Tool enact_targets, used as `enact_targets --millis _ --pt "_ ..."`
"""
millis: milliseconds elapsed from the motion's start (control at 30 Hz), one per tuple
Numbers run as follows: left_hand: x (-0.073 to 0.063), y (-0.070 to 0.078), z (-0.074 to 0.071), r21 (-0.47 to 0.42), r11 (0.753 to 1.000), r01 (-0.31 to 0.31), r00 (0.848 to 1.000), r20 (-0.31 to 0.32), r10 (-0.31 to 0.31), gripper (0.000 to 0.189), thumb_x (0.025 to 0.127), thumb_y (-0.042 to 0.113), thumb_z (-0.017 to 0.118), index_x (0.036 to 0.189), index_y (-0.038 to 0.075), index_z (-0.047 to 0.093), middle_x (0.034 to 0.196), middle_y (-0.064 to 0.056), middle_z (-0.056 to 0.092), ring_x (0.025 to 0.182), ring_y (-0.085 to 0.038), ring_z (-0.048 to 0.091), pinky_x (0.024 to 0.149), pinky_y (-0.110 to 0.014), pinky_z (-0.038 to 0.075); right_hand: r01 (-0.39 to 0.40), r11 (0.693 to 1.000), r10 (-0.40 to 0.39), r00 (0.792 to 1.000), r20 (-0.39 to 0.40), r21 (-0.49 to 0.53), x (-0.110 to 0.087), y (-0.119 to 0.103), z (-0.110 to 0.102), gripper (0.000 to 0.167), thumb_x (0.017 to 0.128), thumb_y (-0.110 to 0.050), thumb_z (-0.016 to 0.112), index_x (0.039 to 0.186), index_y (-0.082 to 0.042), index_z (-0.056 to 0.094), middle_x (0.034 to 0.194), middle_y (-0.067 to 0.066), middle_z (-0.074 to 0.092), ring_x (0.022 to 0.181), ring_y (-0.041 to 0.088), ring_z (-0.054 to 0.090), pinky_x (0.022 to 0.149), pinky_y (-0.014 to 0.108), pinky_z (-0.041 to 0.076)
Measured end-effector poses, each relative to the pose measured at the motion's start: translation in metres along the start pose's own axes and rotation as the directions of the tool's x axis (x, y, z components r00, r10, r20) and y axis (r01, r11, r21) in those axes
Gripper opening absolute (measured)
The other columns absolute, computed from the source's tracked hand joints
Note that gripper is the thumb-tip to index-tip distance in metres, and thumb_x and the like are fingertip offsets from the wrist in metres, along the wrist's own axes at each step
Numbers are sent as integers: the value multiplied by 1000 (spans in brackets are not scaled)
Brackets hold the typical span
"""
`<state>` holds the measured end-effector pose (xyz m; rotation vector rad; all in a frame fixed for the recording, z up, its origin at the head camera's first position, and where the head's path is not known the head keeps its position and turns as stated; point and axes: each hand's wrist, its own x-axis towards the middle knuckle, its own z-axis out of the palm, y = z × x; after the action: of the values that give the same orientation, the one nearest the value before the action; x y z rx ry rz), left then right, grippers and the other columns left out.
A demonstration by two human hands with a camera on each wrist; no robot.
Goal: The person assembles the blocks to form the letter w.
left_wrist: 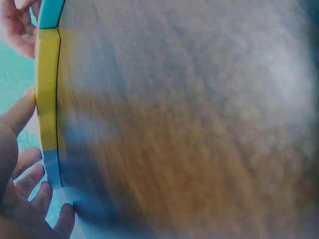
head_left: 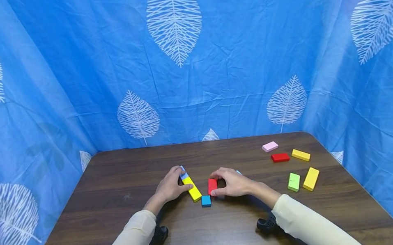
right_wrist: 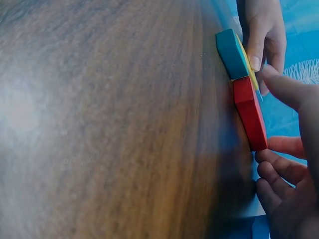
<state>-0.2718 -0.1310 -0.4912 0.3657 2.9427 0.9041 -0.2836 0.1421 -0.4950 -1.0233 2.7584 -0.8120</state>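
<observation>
My left hand [head_left: 170, 186] holds a row of two blocks, its thumb against the long yellow block [head_left: 191, 189] and its fingers around the far end of the light blue block [head_left: 183, 174]. A darker blue block [head_left: 206, 201] meets the yellow one's near end in the left wrist view. With thumb and fingertips at its two ends, my right hand [head_left: 235, 182] pinches a red block [head_left: 212, 186]. In the right wrist view, the red block [right_wrist: 250, 114] sits against the darker blue block [right_wrist: 232, 54], forming a corner.
Toward the right of the wooden table [head_left: 212, 240] lie a pink block [head_left: 270, 146], another red block [head_left: 280, 157], two yellow blocks [head_left: 311, 179] and a green block [head_left: 294, 182]. A light blue block [head_left: 238, 172] is mostly hidden behind my right hand. Leaf-patterned blue cloth [head_left: 215, 95] surrounds the table.
</observation>
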Motion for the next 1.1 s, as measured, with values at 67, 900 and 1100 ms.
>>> enact_targets --millis 67,900,1100 --pt "0 0 1 -2 1000 -1 1000 -1 1 61 93 33 80 141 3 58 157 -18 41 137 -37 48 110 -56 42 -6 1000 6 1000 12 -8 -1 0 -1 62 91 -48 75 135 -5 63 119 3 64 109 21 60 98 44 51" --pt "-2 1 2 -11 1000 -17 1000 -8 17 60 92 33 81 140 4 59 156 -18 41 135 -37 50 108 -56 44 2 1000 -1 1000 13 -22 -6 6 1 56 90 -46 77 126 -4 67 115 1 64 104 19 58 94 44 51" --pt "-1 0 1 -10 1000 -14 1000 -2 14 61 93 33 80 141 4 58 157 -19 41 136 -37 49 109 -56 43 4 1000 -4 1000 16 -22 -5 5 0 58 90 -46 77 128 -4 66 116 2 63 106 21 58 95 45 51"
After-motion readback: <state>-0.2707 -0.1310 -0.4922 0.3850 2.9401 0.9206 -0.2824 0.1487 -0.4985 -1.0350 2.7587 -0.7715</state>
